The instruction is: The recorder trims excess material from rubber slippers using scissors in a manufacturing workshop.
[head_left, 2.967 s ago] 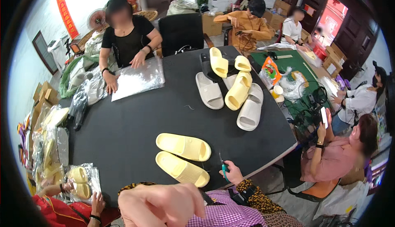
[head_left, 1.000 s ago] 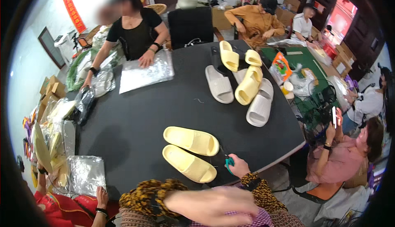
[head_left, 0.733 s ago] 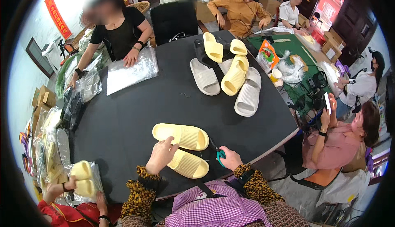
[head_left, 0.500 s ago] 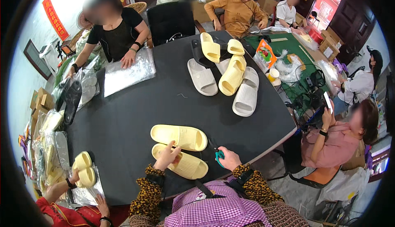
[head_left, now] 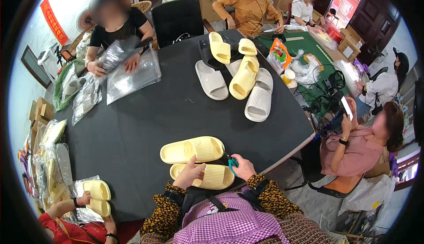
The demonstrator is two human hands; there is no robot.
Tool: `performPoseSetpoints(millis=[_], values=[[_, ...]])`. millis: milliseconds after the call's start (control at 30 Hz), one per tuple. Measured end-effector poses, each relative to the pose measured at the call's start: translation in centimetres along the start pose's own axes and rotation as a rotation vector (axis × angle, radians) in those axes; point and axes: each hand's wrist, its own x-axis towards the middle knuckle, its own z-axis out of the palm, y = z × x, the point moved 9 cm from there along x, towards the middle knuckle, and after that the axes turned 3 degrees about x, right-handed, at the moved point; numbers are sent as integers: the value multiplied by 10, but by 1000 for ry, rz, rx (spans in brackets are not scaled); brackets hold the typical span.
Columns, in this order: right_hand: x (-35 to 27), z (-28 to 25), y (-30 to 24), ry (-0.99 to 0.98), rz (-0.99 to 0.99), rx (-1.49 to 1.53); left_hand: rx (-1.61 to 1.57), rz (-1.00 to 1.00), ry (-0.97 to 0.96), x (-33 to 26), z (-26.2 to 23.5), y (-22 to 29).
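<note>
Near yellow slipper (head_left: 204,176) at front edge of black table (head_left: 132,124), second yellow slipper (head_left: 193,149) just beyond. Left hand (head_left: 189,173) resting open on near slipper, fingers spread. Right hand (head_left: 242,167) clasped around green-handled snips (head_left: 232,162). Pile of pale slippers (head_left: 238,76) at far side. Clear bags (head_left: 128,74) under co-worker's hands, far left.

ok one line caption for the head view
Left hand on nearer pale yellow ribbed foam slipper, right hand holding small teal snips.
</note>
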Motion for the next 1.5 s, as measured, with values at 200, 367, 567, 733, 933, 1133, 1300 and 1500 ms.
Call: performPoseSetpoints(millis=[200,367,567,733,933,1133,1300,1500], values=[[5,9,21,-48,38,509,-144,3,28,-5,-1,2],[2,0,8,-105,195,733,-405,56,-1,-16,2,11],[6,-3,-22,-75,99,811,-559,128,-84,-24,26,25],[7,-18,-28,43,83,729,-522,187,23,-24,15,25],[-9,-59,-63,102,-87,430,-492,305,163,-33,4,36],[-17,-39,-63,-165,-139,689,-580,347,131,-39,12,52],[-30,-11,-84,-548,200,1093,-669,361,52,-39,22,55],[-39,3,-99,-692,265,1305,-668,364,-19,-46,36,62]])
